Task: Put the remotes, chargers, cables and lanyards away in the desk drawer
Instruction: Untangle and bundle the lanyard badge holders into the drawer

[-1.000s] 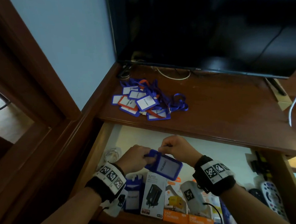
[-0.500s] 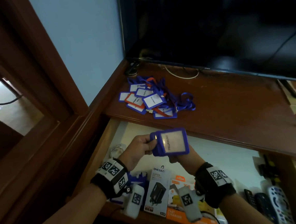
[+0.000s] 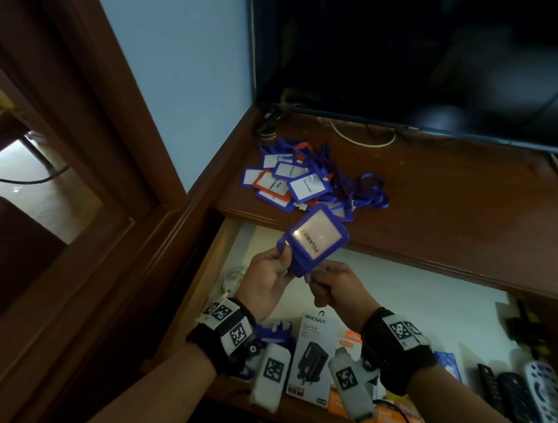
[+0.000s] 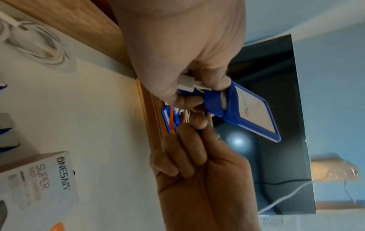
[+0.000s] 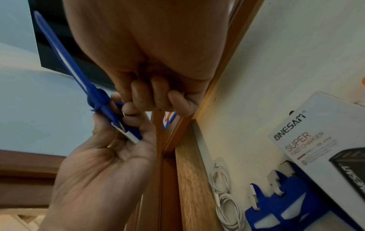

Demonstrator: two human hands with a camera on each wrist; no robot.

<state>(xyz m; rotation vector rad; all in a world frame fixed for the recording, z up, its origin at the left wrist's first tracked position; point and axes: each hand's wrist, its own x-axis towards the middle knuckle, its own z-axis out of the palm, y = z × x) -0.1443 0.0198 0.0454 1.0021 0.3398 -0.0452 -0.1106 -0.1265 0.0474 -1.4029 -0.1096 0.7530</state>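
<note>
Both hands hold a blue badge holder with its strap wound round it, above the open drawer. My left hand pinches the strap-and-clip end; the white clip lies against its fingers. My right hand has curled fingers and pinches the holder's lower edge. In the right wrist view the badge holder shows edge-on. A pile of blue and orange lanyards lies on the desk top. Charger boxes, a coiled white cable and remotes lie in the drawer.
A dark television stands at the back of the desk top, with a white cable under it. A wooden door frame borders the left. More blue badge holders lie at the drawer's front left.
Both hands have lifted the badge holder from low in the drawer to the level of the desk edge, and its printed face has turned up towards the head camera.
</note>
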